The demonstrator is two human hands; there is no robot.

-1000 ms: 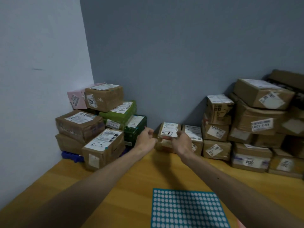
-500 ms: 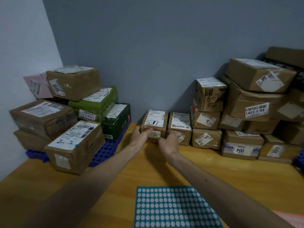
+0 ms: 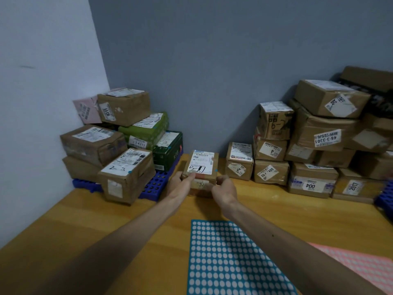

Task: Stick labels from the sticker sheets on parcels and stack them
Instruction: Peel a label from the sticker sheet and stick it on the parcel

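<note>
A small brown parcel (image 3: 202,165) with a white shipping label marked "5-1" sits on the wooden table (image 3: 106,226) near the back wall. My left hand (image 3: 180,184) grips its front left corner, thumb on top. My right hand (image 3: 225,189) holds its front right side. A teal sticker sheet (image 3: 229,258) with rows of white dots lies flat near me. A pink sticker sheet (image 3: 361,265) lies at the lower right, partly under my right forearm.
Stacked parcels (image 3: 119,143) stand on a blue pallet (image 3: 155,184) at the left, against the white wall. A bigger pile of brown parcels (image 3: 314,145) fills the right back. Another blue pallet (image 3: 385,199) shows at the right edge.
Both hands have pulled the small parcel towards me and away from its neighbour box. The camera has shifted back to the left.
</note>
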